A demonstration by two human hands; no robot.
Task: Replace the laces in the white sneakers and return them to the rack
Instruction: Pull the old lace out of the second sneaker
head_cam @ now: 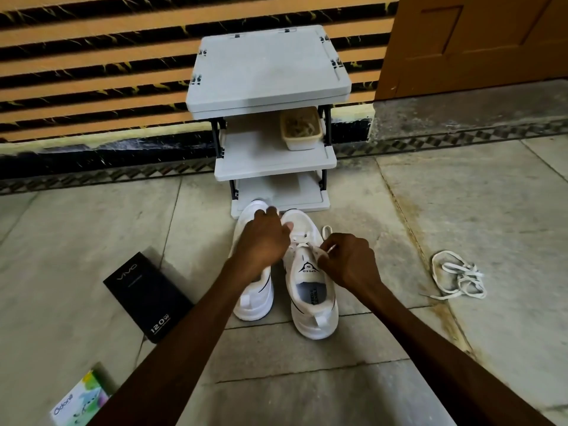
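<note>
Two white sneakers stand side by side on the floor, toes toward a grey rack [270, 162]. The right sneaker [313, 299] has a white lace [326, 231] threaded through its eyelets. My right hand [350, 261] pinches one end of that lace beside the tongue. My left hand [264, 238] reaches over the left sneaker [253, 298] with curled fingers at the other side of the right sneaker's lacing; what they hold is hidden. A loose white lace [458, 276] lies in a heap on the floor to the right.
The rack stands against a striped wall; a small tub [301, 129] sits on its middle shelf. A black phone box [147, 298] lies left of the sneakers, and a small colourful box [81, 401] sits at the bottom left. An orange door [476, 41] is at the upper right.
</note>
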